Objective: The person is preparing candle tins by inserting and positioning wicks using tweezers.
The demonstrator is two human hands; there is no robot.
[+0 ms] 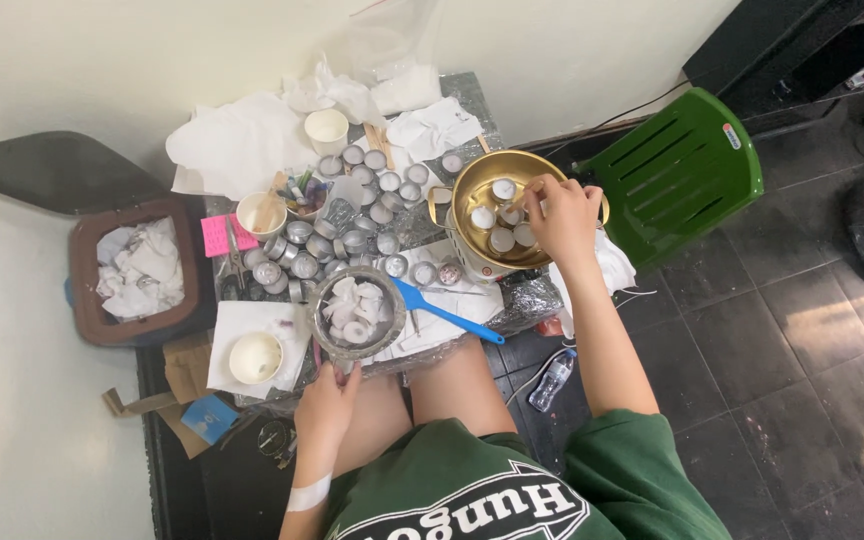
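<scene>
My right hand (pixel 562 215) reaches into a gold metal pot (pixel 472 190) at the table's right side. Its fingertips pinch a small white tealight candle (pixel 524 207) inside, beside several other tealights (pixel 497 225). My left hand (pixel 327 400) grips the near edge of a round glass bowl (pixel 357 313), which holds white wax pieces. A blue spatula (pixel 442 312) lies between the bowl and the pot. Many empty silver tealight cups (pixel 352 225) cover the middle of the table.
White paper cups (pixel 255 357), (pixel 327 130), white tissues (pixel 237 140), scissors (pixel 235 262) and a pink note (pixel 216 235) crowd the table. A brown bin (pixel 137 270) with tissues stands at left. A green plastic chair (pixel 677 175) is right, a water bottle (pixel 552 380) on the dark tiled floor.
</scene>
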